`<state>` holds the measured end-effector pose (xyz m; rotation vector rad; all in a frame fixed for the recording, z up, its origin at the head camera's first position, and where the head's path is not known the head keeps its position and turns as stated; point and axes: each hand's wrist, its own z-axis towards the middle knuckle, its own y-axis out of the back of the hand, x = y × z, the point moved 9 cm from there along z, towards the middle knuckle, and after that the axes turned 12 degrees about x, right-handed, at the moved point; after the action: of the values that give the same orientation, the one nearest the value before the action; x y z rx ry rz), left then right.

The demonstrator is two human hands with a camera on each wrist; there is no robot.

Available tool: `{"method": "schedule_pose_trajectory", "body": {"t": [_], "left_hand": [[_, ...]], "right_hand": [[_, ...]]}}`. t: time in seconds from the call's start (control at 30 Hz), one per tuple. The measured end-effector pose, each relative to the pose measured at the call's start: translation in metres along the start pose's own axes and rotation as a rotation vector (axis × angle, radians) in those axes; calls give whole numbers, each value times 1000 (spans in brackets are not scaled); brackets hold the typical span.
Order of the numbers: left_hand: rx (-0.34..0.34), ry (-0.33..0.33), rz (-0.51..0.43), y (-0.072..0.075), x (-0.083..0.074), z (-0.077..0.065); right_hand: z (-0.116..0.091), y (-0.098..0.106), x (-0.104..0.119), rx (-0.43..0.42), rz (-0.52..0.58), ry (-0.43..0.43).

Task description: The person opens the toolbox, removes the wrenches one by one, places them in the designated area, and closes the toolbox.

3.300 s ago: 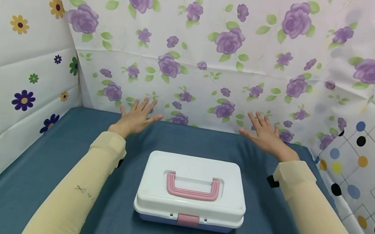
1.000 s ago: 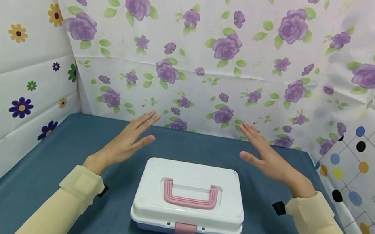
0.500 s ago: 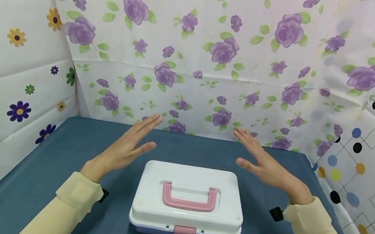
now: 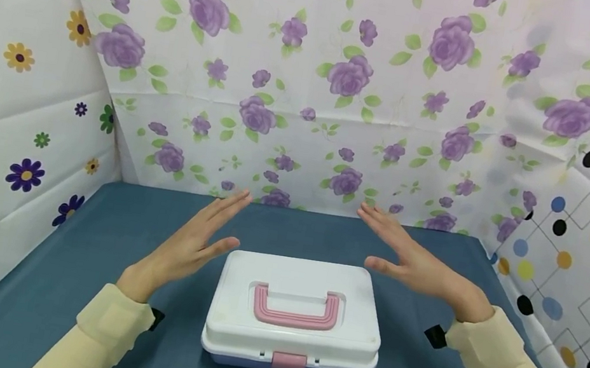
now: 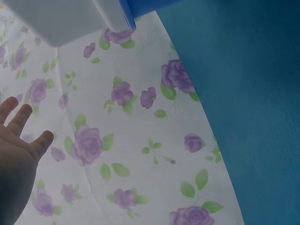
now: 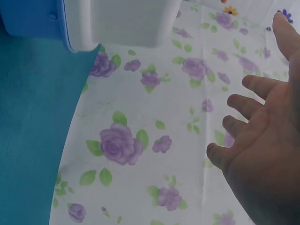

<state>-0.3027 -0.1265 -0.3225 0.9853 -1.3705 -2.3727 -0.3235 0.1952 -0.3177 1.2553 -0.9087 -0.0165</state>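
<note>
A white plastic storage box (image 4: 230, 302) with a blue base sits in the middle of the table in the head view. Its pink carry handle (image 4: 294, 321) lies folded flat in the lid, and a pink latch (image 4: 289, 363) is fastened at the front. To the box's left hovers my left hand (image 4: 189, 244), fingers straight, thumb near the lid's back left corner. My right hand (image 4: 418, 264) mirrors it by the back right corner, fingers also straight. Both palms face inward and hold nothing. Each wrist view catches an end of the box, apart from the left-hand fingers (image 5: 18, 119) and right-hand fingers (image 6: 248, 105).
A dark blue cloth covers the table (image 4: 54, 275). Behind it hangs a white sheet with purple roses (image 4: 313, 71). Flower-printed cloth (image 4: 4, 118) stands along the left side, dotted cloth (image 4: 575, 280) along the right.
From palms down with fingers spread near the back edge, both hands have turned palms inward, with fingers drawn together, and come back toward me. Lately they edge slightly lower. The box stays put.
</note>
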Motion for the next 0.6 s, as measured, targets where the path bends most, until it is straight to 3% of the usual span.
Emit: {"method": "schedule_pose_trajectory", "body": {"t": [0.47, 0.6], "left_hand": [[4, -121, 55, -12, -28, -7], [-35, -201, 81, -14, -39, -9]], "right_hand": [[-4, -5, 18, 8, -54, 37], [-6, -7, 21, 10, -53, 45]]}}
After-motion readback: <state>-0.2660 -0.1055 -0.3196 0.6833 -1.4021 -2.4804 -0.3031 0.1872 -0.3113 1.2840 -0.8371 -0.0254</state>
